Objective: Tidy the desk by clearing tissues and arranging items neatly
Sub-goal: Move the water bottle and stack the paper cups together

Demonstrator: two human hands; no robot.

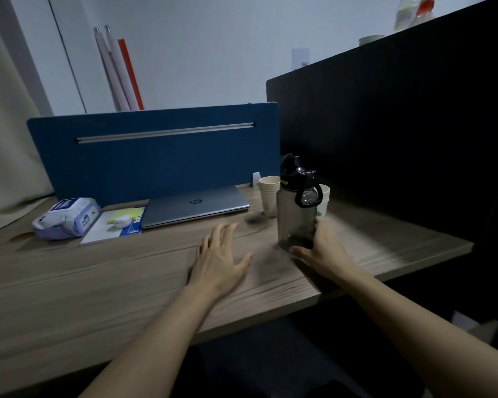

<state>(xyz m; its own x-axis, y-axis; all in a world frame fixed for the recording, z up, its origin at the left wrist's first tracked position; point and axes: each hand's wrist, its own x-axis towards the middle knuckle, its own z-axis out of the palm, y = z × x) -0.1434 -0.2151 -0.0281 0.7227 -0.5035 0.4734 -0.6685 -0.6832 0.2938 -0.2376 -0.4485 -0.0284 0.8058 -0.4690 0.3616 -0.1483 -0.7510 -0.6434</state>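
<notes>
Desk point(104, 285), a wood-grain top, carries both hands near its middle: the right hand point(324, 251) is wrapped around the base of a smoky bottle point(296, 208), thumb on the near side and fingers curled behind it, and the bottle stands upright on the wood. The left hand point(220, 254) lies to the left of the bottle, palm down, fingers spread apart, holding nothing; whether it presses the top or floats just above it cannot be told. Just behind the bottle stand a stack of paper cups point(269, 193) on its left and one more cup point(324, 201) on its right, half hidden. Farther left a closed laptop point(196, 206) lies against a blue screen point(156, 153) at the far edge. Left of the laptop is a pad point(110, 231) with a small white round thing on it, and beside that a pack of wipes point(65, 216). A dark partition point(400, 124) walls in the right side. Behind the blue screen, pink and red poles point(118, 73) lean on a pale wall; a curtain point(6, 124) hangs at far left. The light is dim.
</notes>
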